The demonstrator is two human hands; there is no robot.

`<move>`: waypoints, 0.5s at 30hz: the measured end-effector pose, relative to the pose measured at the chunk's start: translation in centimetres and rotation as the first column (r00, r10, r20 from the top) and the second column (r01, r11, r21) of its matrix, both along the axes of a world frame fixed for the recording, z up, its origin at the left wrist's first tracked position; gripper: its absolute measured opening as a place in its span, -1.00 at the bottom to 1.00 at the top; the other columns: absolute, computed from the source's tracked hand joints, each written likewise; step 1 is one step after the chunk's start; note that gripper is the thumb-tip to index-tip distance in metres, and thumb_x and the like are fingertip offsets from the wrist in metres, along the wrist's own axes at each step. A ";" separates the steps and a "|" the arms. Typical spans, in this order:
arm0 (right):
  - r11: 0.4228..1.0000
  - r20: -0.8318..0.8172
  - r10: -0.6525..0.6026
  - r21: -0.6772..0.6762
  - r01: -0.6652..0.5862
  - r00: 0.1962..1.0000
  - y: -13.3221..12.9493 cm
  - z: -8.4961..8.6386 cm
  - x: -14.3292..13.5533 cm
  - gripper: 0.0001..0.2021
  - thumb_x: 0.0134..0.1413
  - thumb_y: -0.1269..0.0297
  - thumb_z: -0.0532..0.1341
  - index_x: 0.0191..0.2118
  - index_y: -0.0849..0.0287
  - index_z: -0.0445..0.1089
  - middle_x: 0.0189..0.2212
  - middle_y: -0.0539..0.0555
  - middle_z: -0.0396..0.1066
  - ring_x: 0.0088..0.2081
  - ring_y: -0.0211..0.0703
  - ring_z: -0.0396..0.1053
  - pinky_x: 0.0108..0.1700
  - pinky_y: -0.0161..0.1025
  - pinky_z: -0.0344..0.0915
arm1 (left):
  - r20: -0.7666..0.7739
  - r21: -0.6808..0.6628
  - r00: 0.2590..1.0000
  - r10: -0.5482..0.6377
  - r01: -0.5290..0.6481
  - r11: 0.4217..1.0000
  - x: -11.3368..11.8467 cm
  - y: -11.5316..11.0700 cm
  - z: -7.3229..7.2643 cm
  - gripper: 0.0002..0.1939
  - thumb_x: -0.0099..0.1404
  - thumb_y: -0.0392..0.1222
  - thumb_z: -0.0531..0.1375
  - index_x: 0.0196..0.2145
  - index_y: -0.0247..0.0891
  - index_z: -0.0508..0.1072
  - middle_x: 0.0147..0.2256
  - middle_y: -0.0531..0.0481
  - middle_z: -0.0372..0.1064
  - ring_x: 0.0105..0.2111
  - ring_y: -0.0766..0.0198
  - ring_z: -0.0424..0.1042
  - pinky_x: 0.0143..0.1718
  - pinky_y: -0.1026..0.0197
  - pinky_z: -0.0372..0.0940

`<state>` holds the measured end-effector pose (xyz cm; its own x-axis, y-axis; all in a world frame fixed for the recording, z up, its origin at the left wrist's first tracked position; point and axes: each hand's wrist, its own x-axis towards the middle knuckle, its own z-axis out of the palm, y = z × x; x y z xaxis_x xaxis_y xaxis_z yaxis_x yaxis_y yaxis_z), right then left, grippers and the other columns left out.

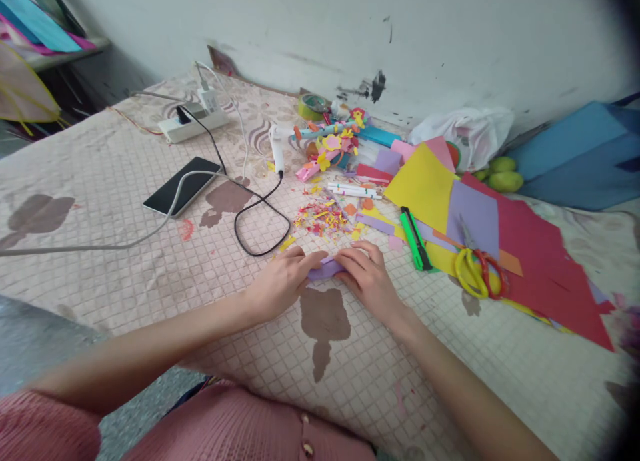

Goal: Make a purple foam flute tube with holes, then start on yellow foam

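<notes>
A small strip of purple craft foam or paper (324,269) lies between my hands, low over the table's near middle. My left hand (281,280) grips its left end, fingers closed and thumb along the edge. At the other end, my right hand (367,278) pinches the strip with bent fingers. Part of the strip is hidden under my fingertips, so I cannot tell whether it is folded or rolled. Just beyond the hands lie small coloured scraps (325,218). A green box cutter (414,238) rests right of my right hand, with yellow-and-red scissors (477,268) farther right.
Coloured sheets, including a red one (545,268) and a yellow one (423,181), cover the right side. A white glue gun (276,149) trails a looping black cord. Left are a phone (183,184) and a power strip (193,124). Flower-decorated crafts (333,144) stand near the wall.
</notes>
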<state>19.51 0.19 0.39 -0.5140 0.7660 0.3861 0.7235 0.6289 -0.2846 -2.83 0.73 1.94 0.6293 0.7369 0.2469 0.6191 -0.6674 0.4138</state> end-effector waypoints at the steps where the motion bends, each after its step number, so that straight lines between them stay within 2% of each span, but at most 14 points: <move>1: 1.000 0.001 -0.002 0.012 0.002 1.000 0.0 -0.1 0.0 -0.74 0.17 0.28 0.17 -0.04 0.19 0.39 -0.10 0.14 0.42 0.04 0.07 0.14 0.10 0.07 0.20 | 0.007 -0.001 1.000 0.002 -0.002 1.000 0.0 0.0 0.0 -0.56 0.20 -0.48 0.08 0.04 -0.29 0.25 -0.33 -0.04 0.40 -0.28 0.21 0.35 -0.27 0.21 0.30; 5: 0.999 -0.014 0.001 0.040 -0.001 1.000 -0.2 -0.5 0.0 -0.76 0.17 0.29 0.17 -0.04 0.16 0.40 -0.11 0.12 0.44 0.03 0.07 0.16 0.08 0.07 0.21 | 0.015 0.003 1.000 -0.021 0.021 1.000 0.1 -0.1 0.0 -0.58 0.22 -0.48 0.08 0.03 -0.29 0.26 -0.28 -0.05 0.41 -0.25 0.20 0.35 -0.24 0.19 0.30; 8: 1.000 -0.041 0.002 0.022 -0.001 0.999 -0.3 -0.8 0.0 -0.74 0.18 0.30 0.16 -0.02 0.11 0.38 -0.12 0.12 0.43 0.02 0.06 0.19 0.06 0.08 0.22 | -0.028 -0.001 0.998 -0.063 0.063 0.998 0.1 -0.1 0.0 -0.60 0.24 -0.48 0.04 0.03 -0.28 0.27 -0.33 -0.03 0.41 -0.28 0.21 0.33 -0.28 0.20 0.29; 11: 1.000 -0.112 -0.019 -0.011 0.018 0.993 -0.4 -1.0 0.2 -0.64 0.17 0.26 0.18 0.09 0.11 0.28 -0.08 0.15 0.39 0.02 0.05 0.20 0.07 0.09 0.22 | -0.057 -0.011 0.996 -0.071 0.071 0.997 0.2 -0.1 0.2 -0.64 0.26 -0.47 0.02 0.00 -0.29 0.30 -0.39 -0.04 0.40 -0.31 0.20 0.33 -0.31 0.20 0.28; 15: 0.994 -0.209 -0.110 -0.024 0.107 0.972 -0.1 -1.1 0.8 -0.45 0.11 0.13 0.23 0.19 0.11 0.13 0.01 0.22 0.28 0.07 0.08 0.18 0.09 0.13 0.21 | -0.040 -0.013 0.998 -0.058 0.057 0.998 0.2 -0.1 0.5 -0.71 0.27 -0.45 -0.01 -0.10 -0.28 0.36 -0.41 -0.05 0.39 -0.33 0.20 0.32 -0.33 0.18 0.27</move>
<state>20.31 0.06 -0.73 -0.3364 0.8183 0.4661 0.7107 0.5453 -0.4444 -2.62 0.66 2.45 0.6800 0.7019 0.2119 0.5960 -0.6975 0.3978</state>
